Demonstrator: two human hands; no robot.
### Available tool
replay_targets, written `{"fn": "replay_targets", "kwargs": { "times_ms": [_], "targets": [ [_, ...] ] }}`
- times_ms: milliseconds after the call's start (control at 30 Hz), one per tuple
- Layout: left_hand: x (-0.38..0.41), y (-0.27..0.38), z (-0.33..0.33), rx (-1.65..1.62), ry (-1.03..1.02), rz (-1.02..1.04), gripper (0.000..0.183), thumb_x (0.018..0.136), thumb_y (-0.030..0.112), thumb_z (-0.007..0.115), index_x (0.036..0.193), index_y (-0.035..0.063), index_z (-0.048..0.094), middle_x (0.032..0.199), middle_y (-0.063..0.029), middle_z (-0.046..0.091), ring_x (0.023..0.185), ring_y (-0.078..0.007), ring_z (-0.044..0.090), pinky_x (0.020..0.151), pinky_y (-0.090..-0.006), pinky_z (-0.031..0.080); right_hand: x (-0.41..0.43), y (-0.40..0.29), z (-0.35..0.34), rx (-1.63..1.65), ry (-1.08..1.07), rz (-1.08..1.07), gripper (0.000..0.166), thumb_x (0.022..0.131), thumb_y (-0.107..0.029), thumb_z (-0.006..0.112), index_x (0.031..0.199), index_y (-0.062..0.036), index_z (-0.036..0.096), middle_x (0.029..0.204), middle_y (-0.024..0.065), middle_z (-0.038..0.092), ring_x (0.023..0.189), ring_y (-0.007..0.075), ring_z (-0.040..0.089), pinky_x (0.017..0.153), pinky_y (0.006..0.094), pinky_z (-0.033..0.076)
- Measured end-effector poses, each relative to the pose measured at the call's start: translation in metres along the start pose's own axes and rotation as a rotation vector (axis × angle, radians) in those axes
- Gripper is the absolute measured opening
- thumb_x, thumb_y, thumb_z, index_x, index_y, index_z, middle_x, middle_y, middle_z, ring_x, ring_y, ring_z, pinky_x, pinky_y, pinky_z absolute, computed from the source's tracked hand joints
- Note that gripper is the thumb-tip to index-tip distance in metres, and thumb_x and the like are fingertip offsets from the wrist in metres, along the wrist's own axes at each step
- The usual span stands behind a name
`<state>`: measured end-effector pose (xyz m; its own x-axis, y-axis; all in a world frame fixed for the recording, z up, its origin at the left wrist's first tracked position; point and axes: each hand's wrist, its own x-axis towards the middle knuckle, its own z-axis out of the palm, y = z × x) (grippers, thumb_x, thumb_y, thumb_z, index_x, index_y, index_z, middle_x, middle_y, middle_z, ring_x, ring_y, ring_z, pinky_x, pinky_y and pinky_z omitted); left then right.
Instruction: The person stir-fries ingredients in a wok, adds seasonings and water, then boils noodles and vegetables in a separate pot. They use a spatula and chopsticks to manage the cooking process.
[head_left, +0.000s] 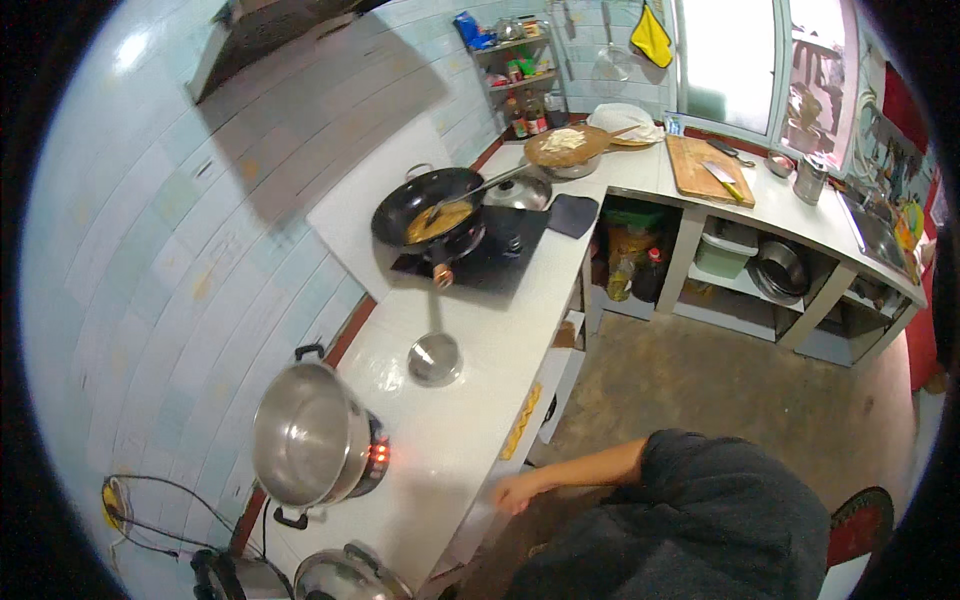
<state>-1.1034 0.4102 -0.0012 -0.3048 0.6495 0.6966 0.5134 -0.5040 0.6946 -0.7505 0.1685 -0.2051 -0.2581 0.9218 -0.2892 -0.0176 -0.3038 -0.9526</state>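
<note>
One hand shows, at the end of a bare forearm from a dark short sleeve; it looks like my right hand (514, 493). Its fingers are curled beside the counter's front edge, blurred, and whether they hold anything cannot be told. My left hand is out of view. On the white counter (427, 442) before me, a steel two-handled pot (300, 435) sits on a cooker with lit red indicators. Farther along lies a steel ladle (435, 360). Beyond it a black wok (390, 206) with yellowish-brown liquid and a utensil rests on a black cooktop (517, 240).
A lidded steel pot (345, 577) and an electric cable are near. Toward the corner are a steel lid (521, 191), a round board (566, 145) with pale strips, and a cutting board (697, 172) with a knife (724, 180). Open shelves lie below; a range hood (262, 37) juts overhead.
</note>
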Motion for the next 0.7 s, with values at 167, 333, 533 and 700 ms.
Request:
{"fn": "replay_targets", "kwargs": {
  "times_ms": [167, 333, 533, 700],
  "targets": [
    [-0.096, 0.098, 0.073, -0.294, -0.373, -0.091, 0.034, 0.087, 0.032, 0.048, 0.108, 0.0041, 0.051, 0.081, -0.0076, 0.060, 0.062, -0.0122, 0.052, 0.054, -0.0252, 0.043, -0.166, 0.019, -0.057, 0.455, 0.579, 0.081, 0.024, 0.081, -0.012, 0.048, 0.102, -0.0028, 0.057, 0.087, 0.0087, 0.060, 0.070, 0.0154, 0.059, 0.061, 0.0268, 0.050],
    [-0.253, 0.298, 0.188, -0.745, -1.025, -0.289, 0.033, 0.083, 0.020, 0.053, 0.110, 0.0018, 0.050, 0.093, -0.0068, 0.057, 0.071, -0.0109, 0.051, 0.064, -0.0229, 0.043, -0.302, 0.011, -0.123, 0.663, 1.037, -0.065, 0.021, 0.087, -0.012, 0.047, 0.104, -0.0014, 0.055, 0.090, 0.0069, 0.062, 0.071, 0.0127, 0.058, 0.066, 0.0259, 0.051],
    [-0.386, 0.462, 0.290, -1.098, -1.608, -0.632, 0.029, 0.085, 0.015, 0.050, 0.111, 0.0018, 0.049, 0.097, -0.0087, 0.056, 0.078, -0.0134, 0.053, 0.070, -0.0247, 0.044, -0.441, 0.011, -0.146, 0.893, 1.319, -0.330, 0.018, 0.085, -0.012, 0.051, 0.099, -0.0023, 0.055, 0.084, 0.0061, 0.062, 0.065, 0.0125, 0.058, 0.060, 0.0258, 0.051],
    [-0.472, 0.546, 0.397, -1.215, -1.772, -1.139, 0.024, 0.084, 0.006, 0.050, 0.106, -0.0039, 0.048, 0.097, -0.0168, 0.057, 0.080, -0.0202, 0.057, 0.068, -0.0281, 0.050, -0.501, 0.044, -0.152, 0.998, 1.502, -0.406, 0.019, 0.085, -0.011, 0.049, 0.101, -0.0011, 0.054, 0.085, 0.0069, 0.062, 0.064, 0.0133, 0.058, 0.060, 0.0268, 0.051]
  ]
}}
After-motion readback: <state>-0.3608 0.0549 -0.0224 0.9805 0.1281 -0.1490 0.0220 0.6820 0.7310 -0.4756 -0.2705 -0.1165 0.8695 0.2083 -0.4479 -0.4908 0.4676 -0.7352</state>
